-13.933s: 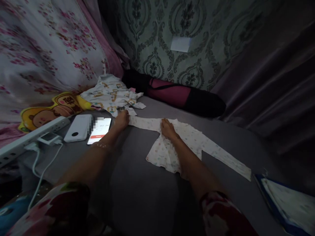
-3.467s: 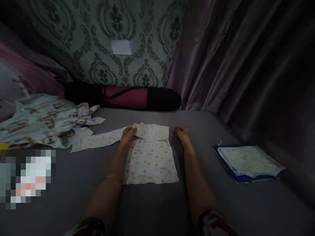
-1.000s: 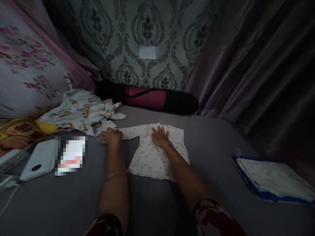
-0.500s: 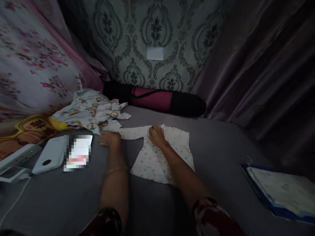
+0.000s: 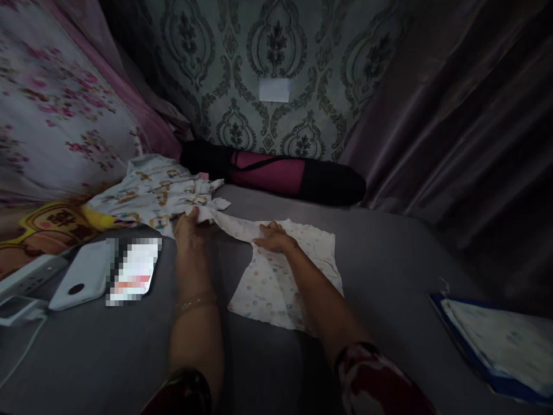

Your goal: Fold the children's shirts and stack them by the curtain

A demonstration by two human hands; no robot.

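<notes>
A small white shirt (image 5: 272, 288) with a pale dotted print is spread on the grey bed sheet (image 5: 384, 271). Its left sleeve stretches out to my left hand (image 5: 190, 223), which is closed on the sleeve end and lifts it a little. Over the upper part of the shirt, near where that sleeve joins the body, my right hand (image 5: 274, 237) is closed on the fabric. The other sleeve cannot be made out.
Beyond my left hand lies a crumpled printed garment (image 5: 151, 187). A white power bank (image 5: 82, 276), a phone (image 5: 133, 271) and a power strip (image 5: 32, 276) are at the left. A black and magenta roll (image 5: 272, 173) lies by the wall; folded cloth (image 5: 505, 340) is at the right.
My left hand has moved up and away from me, raising the sleeve end off the sheet. My right hand has turned slightly, its fingers now gathered on the fabric near the shoulder.
</notes>
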